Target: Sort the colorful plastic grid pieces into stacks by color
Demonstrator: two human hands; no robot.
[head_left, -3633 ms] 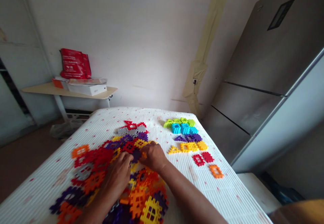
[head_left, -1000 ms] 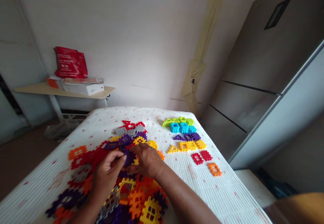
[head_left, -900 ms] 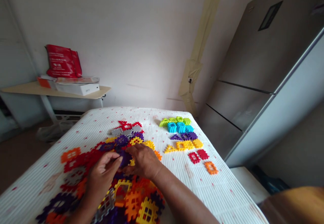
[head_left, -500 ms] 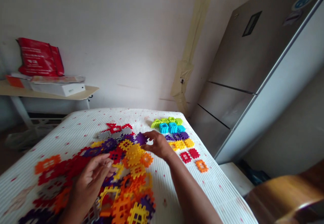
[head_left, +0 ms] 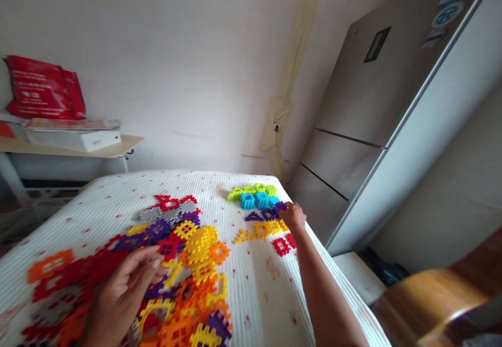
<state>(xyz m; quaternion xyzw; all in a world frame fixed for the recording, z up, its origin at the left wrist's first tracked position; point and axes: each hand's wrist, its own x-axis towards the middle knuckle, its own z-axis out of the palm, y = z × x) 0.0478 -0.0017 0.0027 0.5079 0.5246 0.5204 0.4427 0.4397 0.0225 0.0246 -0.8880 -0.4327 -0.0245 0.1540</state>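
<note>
Over the pile (head_left: 201, 243), left hand (head_left: 120, 289) half-curled, beyond, right hand (head_left: 295, 216) touching purple piece (head_left: 280, 207)

- I see a white, bumpy cover (head_left: 270, 300) with little red spots, spread out flat.
- On its left side lies a messy heap of toy pieces (head_left: 202, 242): red, orange, yellow, purple and grey, some on top of others.
- On its right side lie tidy rows: green pieces (head_left: 259, 188) nearest the wall, then blue pieces (head_left: 248, 201), purple pieces (head_left: 268, 214), yellow pieces (head_left: 261, 229) and red pieces (head_left: 281, 246).
</note>
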